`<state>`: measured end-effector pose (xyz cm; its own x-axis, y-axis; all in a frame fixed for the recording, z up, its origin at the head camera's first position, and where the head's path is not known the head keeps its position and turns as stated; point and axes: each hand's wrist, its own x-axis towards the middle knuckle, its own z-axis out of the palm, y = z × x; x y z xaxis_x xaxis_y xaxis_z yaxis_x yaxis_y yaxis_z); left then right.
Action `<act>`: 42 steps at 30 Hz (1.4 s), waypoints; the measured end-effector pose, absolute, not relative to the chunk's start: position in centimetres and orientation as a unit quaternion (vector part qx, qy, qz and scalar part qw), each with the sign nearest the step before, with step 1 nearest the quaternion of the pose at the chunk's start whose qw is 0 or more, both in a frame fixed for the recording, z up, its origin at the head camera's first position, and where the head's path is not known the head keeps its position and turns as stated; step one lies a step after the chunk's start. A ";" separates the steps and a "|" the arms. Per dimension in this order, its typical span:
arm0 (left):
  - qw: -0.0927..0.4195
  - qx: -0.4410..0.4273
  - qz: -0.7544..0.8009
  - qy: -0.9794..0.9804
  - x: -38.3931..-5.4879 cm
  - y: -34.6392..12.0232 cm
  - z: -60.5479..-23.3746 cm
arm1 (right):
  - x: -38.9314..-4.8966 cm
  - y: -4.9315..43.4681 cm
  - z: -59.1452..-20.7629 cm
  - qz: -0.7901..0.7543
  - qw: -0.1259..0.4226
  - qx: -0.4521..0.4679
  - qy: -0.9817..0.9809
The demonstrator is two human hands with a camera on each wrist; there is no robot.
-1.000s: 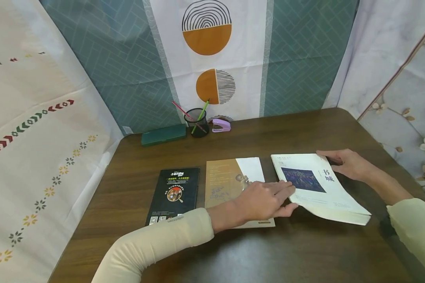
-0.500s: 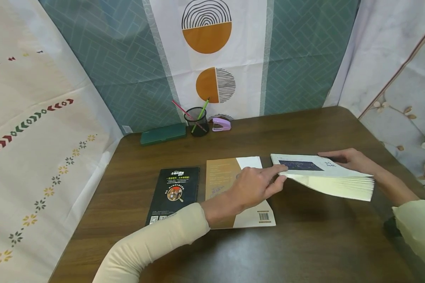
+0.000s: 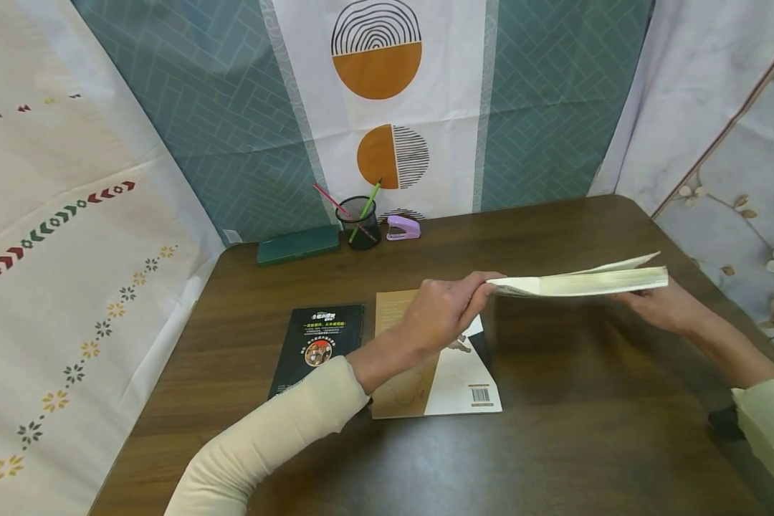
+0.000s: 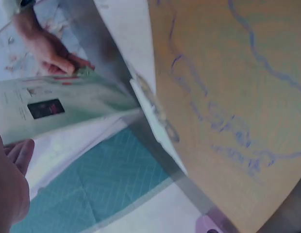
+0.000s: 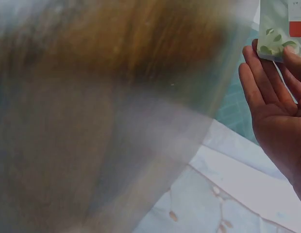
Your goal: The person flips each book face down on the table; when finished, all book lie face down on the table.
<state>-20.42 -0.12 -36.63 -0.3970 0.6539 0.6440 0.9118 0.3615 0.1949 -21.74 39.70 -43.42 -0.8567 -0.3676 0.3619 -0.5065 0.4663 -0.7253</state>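
A thick white paperback book (image 3: 593, 284) is raised above the table's right half, seen almost edge-on with a few leaves or its cover lifting apart. Its left edge is pinched by my left hand (image 3: 448, 308). My right hand (image 3: 661, 304) holds the other end from below, its fingers partly hidden. In the left wrist view the book's printed cover (image 4: 68, 104) shows a small dark picture. The right wrist view has my right hand (image 5: 279, 107) with its thumb on the book's green-and-white corner (image 5: 274, 36). A tan-and-white book (image 3: 435, 373) lies beneath my left forearm.
A black book (image 3: 319, 344) lies left of the tan one, partly covered by my left sleeve. Along the table's (image 3: 555, 459) back edge are a green case (image 3: 298, 245), a mesh pen cup (image 3: 361, 233) with pencils, and a purple stapler (image 3: 403, 228).
The white book has gone from lying cover-up to being lifted and tilted up edge-on. My left hand moved up and away with its left edge; the tan book is less covered.
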 end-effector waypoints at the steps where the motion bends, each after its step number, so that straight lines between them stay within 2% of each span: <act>1: 0.244 -0.494 -0.276 -0.787 -20.5 -0.3 -36.4 | -21.6 39.4 -43.1 0.413 0.076 0.218 -0.881; 3: 0.265 -0.493 -0.278 -0.781 -20.6 -0.7 -35.9 | -21.3 38.9 -42.3 0.327 0.065 0.160 -0.929; 5: 0.284 -0.491 -0.279 -0.774 -20.7 -1.1 -35.4 | -21.1 38.6 -41.8 0.309 0.057 0.147 -0.938; 11: 0.309 -0.484 -0.293 -0.765 -21.1 -2.1 -34.7 | -20.4 38.1 -40.9 0.333 0.083 0.139 -0.929; 21: 0.325 -0.447 -0.282 -0.784 -21.5 -2.9 -33.9 | -19.9 37.6 -40.4 0.347 0.080 0.062 -0.933; 30: 0.257 -0.405 -0.337 -0.810 -21.8 -3.1 -34.0 | -19.4 37.5 -40.1 0.383 0.093 0.040 -0.918; 42: 0.183 -0.360 -0.413 -0.816 -21.8 -3.5 -34.3 | -19.1 37.2 -39.6 0.429 0.075 -0.002 -0.900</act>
<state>-21.84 -3.54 -34.28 -0.6740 0.4354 0.5968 0.7387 0.3994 0.5429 -19.07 37.16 -39.55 -0.9887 0.0690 0.1331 -0.0601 0.6311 -0.7733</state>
